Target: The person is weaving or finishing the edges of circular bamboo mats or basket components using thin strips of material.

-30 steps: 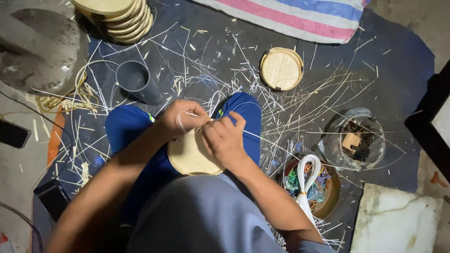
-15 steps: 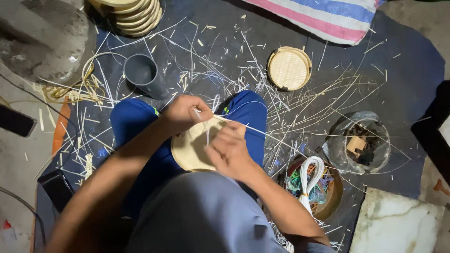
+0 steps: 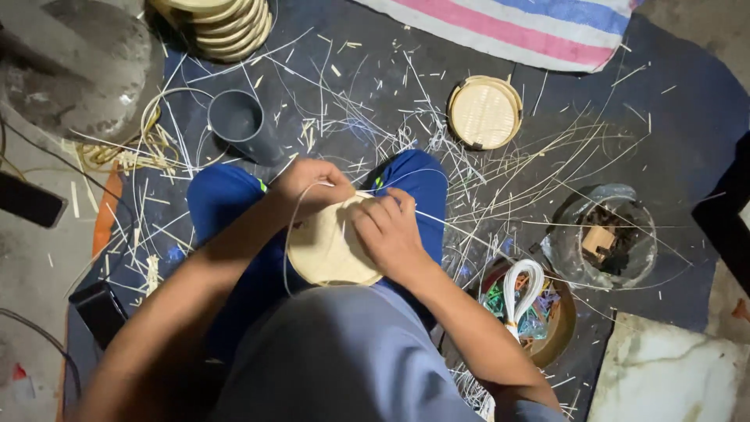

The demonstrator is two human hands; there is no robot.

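Observation:
A round woven bamboo tray [image 3: 328, 254] rests on my lap, over blue trousers. My left hand [image 3: 308, 187] grips its far rim with fingers curled, and a thin pale strip [image 3: 291, 234] loops from that hand around the tray's left side. My right hand [image 3: 387, 227] lies on the tray's right part, fingertips pinching the strip at the rim close to the left hand. Another long strip [image 3: 469, 230] runs off to the right from between the hands.
A dark mat [image 3: 351, 86] strewn with bamboo slivers covers the floor. A grey cup [image 3: 238, 121], a stack of finished trays [image 3: 223, 23], a single finished tray [image 3: 484, 113], a clear bowl [image 3: 601, 238], a basket with a white coil [image 3: 531, 301] and a striped cloth [image 3: 531, 27] lie around.
My right hand has shifted slightly along the rim toward my left hand, drawing the thin strip into a loop around the tray's left side. The tray stays on my lap.

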